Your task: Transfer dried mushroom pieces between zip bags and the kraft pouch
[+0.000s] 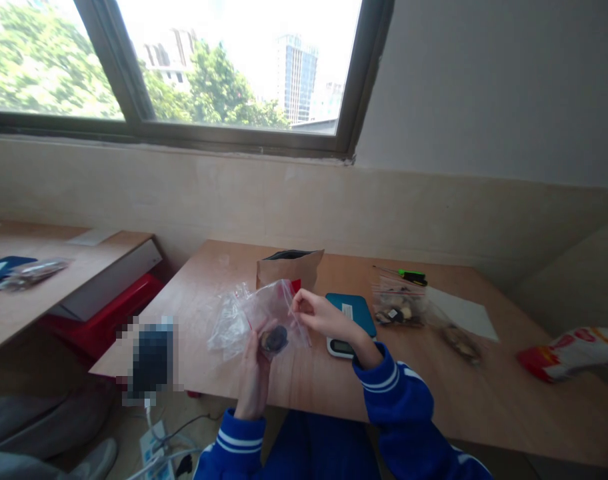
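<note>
My left hand is closed around the lower part of a clear zip bag, holding it above the table. Near my fingertips, a dark round disc-like piece shows in the bag; its exact kind is unclear. With fingers pinched, my right hand grips the bag's right edge close to its red-marked top. Behind the bag, a brown paper pouch stands with its mouth open. More clear plastic bags lie to the left. A teal and white digital scale sits beside my right hand.
Right of the scale are a green-and-black screwdriver, a filled zip bag, another bag, white paper and a red-and-white package. A blurred-out object is at the table's left edge. A power strip lies below.
</note>
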Tool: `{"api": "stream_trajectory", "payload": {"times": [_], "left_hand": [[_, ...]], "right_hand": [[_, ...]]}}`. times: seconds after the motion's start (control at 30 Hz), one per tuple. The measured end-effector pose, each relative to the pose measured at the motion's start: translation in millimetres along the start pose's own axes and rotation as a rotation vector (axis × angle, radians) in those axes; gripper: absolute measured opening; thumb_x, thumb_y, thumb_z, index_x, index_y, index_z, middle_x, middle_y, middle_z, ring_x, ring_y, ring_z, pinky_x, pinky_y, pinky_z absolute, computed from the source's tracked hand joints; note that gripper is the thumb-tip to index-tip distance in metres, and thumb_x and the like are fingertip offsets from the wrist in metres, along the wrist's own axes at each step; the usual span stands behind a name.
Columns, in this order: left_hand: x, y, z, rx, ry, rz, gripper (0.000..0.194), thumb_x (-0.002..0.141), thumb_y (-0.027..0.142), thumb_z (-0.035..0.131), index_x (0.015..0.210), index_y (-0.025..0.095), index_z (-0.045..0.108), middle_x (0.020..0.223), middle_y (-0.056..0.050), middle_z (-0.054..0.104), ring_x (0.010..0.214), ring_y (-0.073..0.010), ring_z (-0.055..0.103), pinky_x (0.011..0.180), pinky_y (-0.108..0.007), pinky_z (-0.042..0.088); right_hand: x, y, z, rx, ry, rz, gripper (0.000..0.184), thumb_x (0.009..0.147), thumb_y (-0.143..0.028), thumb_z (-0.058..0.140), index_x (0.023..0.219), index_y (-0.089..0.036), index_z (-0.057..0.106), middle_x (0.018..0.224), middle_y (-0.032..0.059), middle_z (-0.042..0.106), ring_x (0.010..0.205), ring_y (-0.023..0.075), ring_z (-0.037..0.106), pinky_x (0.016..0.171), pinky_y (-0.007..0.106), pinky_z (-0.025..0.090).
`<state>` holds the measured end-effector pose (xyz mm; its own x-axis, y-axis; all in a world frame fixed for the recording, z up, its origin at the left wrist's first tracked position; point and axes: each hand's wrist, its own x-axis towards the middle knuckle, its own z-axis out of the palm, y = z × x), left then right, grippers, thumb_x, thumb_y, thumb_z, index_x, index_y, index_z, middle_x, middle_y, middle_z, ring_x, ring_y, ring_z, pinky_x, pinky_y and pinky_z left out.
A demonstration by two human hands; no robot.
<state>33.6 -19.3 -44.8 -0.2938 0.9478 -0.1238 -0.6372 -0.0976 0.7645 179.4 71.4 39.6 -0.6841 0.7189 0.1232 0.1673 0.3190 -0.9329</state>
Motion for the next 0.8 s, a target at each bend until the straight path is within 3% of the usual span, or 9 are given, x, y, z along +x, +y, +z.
{"api": "stream_trajectory", "payload": {"times": [0.23,0.43,0.57,0.7,0.8], "left_hand": [[6,-1,0.2,0.393,0.08,0.22,0.045,0.089,0.05,0.045,0.115,0.019,0.063,0.126,-0.008,0.061,0.121,-0.021,0.053,0.107,-0.036,0.036],[6,0,5.0,0.583,0.15,0.347,0.046,0.091,0.05,0.041,0.119,0.02,0.06,0.126,-0.008,0.06,0.121,-0.0196,0.052,0.104,-0.034,0.039],[5,3,4.8,0.715,0.239,0.399,0.044,0.091,0.049,0.039,0.118,0.021,0.06,0.119,-0.007,0.064,0.109,-0.0202,0.059,0.093,-0.033,0.046],[5,6,4.1,0.827,0.326,0.494,0.043,0.091,0.049,0.04,0.111,0.019,0.063,0.111,-0.008,0.065,0.101,-0.0208,0.06,0.083,-0.032,0.048],[6,13,3.1,0.818,0.352,0.464,0.046,0.089,0.051,0.041,0.111,0.019,0.064,0.099,-0.007,0.066,0.083,-0.0176,0.063,0.068,-0.027,0.049]], "right_hand": [[-6,13,25,0.053,-0.047,0.202,0.037,0.078,-0.047,0.067,0.098,-0.019,0.053,0.073,-0.0012,0.062,0.056,0.0125,0.061,0.054,0.025,0.048],[-9,27,34,0.15,-0.037,0.183,0.039,0.068,-0.039,0.077,0.095,-0.018,0.059,0.089,0.0027,0.064,0.077,0.0156,0.063,0.067,0.028,0.052],[-9,34,39,0.192,0.102,0.183,0.037,0.066,-0.035,0.078,0.094,-0.017,0.062,0.092,0.0049,0.065,0.084,0.0181,0.063,0.075,0.032,0.052],[-12,33,43,0.274,0.073,0.248,0.041,0.065,-0.036,0.078,0.097,-0.016,0.063,0.095,0.0063,0.067,0.08,0.018,0.064,0.074,0.033,0.052],[-14,29,35,0.331,0.098,0.245,0.04,0.064,-0.034,0.079,0.096,-0.016,0.064,0.097,0.0059,0.068,0.085,0.0183,0.065,0.08,0.033,0.051]]}}
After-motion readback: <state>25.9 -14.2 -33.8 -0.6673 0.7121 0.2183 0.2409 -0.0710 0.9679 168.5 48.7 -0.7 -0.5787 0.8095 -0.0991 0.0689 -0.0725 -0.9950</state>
